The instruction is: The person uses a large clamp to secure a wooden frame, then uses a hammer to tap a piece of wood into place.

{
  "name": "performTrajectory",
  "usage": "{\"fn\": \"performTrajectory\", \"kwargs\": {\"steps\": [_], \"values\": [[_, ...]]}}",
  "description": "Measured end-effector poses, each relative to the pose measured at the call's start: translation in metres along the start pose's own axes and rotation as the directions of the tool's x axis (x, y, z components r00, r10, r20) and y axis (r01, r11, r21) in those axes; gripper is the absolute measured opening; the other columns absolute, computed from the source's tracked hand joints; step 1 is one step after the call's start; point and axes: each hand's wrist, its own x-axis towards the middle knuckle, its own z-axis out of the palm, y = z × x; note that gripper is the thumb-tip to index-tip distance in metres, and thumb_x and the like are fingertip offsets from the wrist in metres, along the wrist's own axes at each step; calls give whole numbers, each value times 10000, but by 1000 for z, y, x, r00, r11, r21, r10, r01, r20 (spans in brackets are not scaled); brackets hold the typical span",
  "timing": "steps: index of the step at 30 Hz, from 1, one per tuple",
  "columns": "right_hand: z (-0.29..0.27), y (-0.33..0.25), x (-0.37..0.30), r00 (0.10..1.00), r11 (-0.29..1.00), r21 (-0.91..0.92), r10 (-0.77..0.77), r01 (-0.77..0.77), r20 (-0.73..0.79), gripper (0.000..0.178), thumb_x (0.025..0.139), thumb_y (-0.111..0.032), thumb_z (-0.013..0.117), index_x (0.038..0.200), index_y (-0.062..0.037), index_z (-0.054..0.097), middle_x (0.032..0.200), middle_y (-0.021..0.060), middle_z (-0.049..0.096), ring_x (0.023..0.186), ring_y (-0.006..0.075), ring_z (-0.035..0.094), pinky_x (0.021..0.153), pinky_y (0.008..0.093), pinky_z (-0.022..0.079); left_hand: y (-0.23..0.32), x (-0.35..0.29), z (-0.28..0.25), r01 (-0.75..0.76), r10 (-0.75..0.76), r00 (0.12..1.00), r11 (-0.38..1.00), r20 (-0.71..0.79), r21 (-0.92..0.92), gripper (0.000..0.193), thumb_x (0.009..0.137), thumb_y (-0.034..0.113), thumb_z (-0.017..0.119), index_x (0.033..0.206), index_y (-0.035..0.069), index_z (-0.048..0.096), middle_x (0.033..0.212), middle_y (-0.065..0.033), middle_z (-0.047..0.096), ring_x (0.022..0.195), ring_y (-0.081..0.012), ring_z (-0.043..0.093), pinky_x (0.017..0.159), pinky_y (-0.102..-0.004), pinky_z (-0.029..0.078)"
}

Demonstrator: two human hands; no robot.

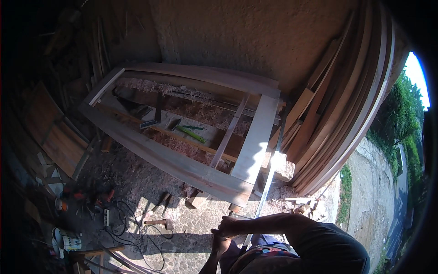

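Note:
A large rectangular wooden frame (182,171) lies raised in front of me, its near right corner close to my hands. Along its right end runs a long metal bar clamp (269,180), which reaches down toward my body. My right hand (228,225) is closed at the clamp's near end, just below the frame's corner, beside a small wooden block (234,209). Directly beneath it, almost touching, my left hand (221,242) is closed too. What lies inside the left fingers is hidden.
A green-handled tool (190,134) lies among shavings inside the frame's outline. Long boards (340,118) lean against the wall at right. On the floor are a hatchet-like tool (159,223), black cables (125,223) and a white bucket (70,242).

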Motion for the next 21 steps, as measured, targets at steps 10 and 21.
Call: {"fn": "performTrajectory", "kwargs": {"steps": [10, 21], "values": [[-24, 9, 19, 967, 989, 146, -34, -3, 254, 394, 923, -331, 548, 1286, -178, 561, 825, 53, 699, 785, 283, 696, 636, 436, 517, 5, 19, -38, 729, -219, 676, 337, 704, -595, 215, 885, 139, 646, 1058, 24, 590, 585, 40, 491, 451, -135, 508, 451, -274, 449], [-30, 18, 25, 862, 978, 184, -177, 99, 476, 258, 888, -340, 589, 973, -154, 746, 958, 62, 742, 849, 284, 712, 641, 436, 534, 29, 30, -49, 869, -126, 492, 139, 861, -476, 216, 865, 94, 642, 1069, 35, 603, 570, 55, 433, 398, -78, 406, 398, -235, 357]]}}
